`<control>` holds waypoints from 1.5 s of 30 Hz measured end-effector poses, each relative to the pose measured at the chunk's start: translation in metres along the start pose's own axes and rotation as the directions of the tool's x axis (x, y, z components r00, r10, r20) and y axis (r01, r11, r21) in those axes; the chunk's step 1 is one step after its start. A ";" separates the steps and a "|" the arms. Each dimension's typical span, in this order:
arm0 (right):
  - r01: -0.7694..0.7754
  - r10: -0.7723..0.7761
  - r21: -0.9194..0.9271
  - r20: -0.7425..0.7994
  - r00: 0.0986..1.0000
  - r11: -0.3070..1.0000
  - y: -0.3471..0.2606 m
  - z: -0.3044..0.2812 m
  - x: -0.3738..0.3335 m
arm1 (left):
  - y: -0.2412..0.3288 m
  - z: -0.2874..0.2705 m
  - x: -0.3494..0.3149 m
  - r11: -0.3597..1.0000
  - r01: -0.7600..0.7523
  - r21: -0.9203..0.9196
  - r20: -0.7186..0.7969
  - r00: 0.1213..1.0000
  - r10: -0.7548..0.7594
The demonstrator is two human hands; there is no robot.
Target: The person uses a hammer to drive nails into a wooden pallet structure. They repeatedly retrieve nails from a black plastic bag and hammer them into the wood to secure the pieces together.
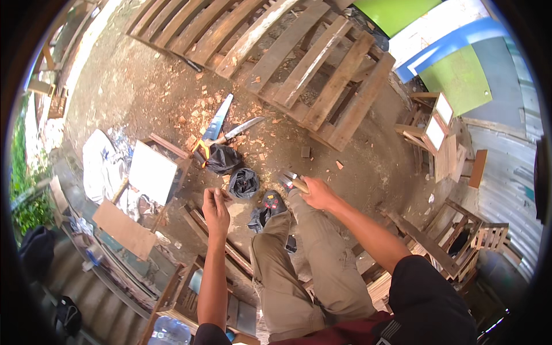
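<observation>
My right hand (317,192) is wrapped round the wooden handle of a hammer (298,183), its metal head above my shoe. My left hand (215,211) is raised in front of the left knee, its fingers pressed together; whatever they may hold is too small to make out. Just beyond it sits an open black plastic bag (244,183), with a second black bag (223,159) behind. A handsaw (218,118) with a yellow handle lies on the ground beside a long-bladed knife (244,127).
A large slatted wooden pallet (313,69) spans the far side. Wood chips (198,118) litter the dirt floor, where a small wooden block (306,152) lies. At left stands a white-topped stool (152,172); at right, a wooden frame with white panels (435,133). A water bottle (170,330) is near my left elbow.
</observation>
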State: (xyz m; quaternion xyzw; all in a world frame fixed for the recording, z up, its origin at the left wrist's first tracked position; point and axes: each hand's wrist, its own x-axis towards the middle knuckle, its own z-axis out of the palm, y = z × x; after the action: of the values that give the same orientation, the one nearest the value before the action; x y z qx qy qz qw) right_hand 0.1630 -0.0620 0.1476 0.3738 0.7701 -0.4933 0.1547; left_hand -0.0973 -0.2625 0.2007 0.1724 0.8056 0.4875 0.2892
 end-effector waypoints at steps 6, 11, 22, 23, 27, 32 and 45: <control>-0.124 0.183 0.255 -0.224 0.957 0.959 -0.007 -0.061 -0.088 | 0.065 0.025 0.022 0.997 0.050 -0.060 0.108 0.993 -0.044; -0.198 0.394 0.462 -0.378 0.838 0.864 0.018 -0.094 -0.091 | 0.101 0.083 0.058 0.975 0.143 -0.172 0.097 0.987 -0.128; 0.055 0.597 0.767 -0.541 0.592 0.639 0.134 -0.239 0.059 | 0.155 0.400 0.251 0.993 -0.104 -0.059 0.181 0.977 0.113; 0.052 0.621 0.774 -0.544 0.565 0.631 0.142 -0.259 0.077 | 0.160 0.426 0.271 0.981 -0.165 0.100 0.233 0.963 0.138; 0.072 0.659 0.795 -0.546 0.518 0.603 0.165 -0.324 0.127 | 0.173 0.489 0.297 0.943 -0.159 0.293 0.322 0.945 0.059; -0.070 0.479 0.532 -0.690 0.542 0.844 0.152 -0.395 0.152 | 0.163 0.509 0.291 0.955 -0.082 0.284 0.230 0.973 0.015; -0.144 0.233 0.268 -0.341 0.911 0.953 0.040 -0.494 0.261 | 0.161 0.506 0.287 0.982 0.129 0.140 0.211 0.965 -0.157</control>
State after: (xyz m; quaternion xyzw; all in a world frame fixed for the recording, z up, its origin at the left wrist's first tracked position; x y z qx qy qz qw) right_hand 0.0809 0.4902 0.1927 0.5486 0.6810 -0.4850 0.0090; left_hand 0.0013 0.3203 0.0772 0.1846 0.8077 0.3914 0.4004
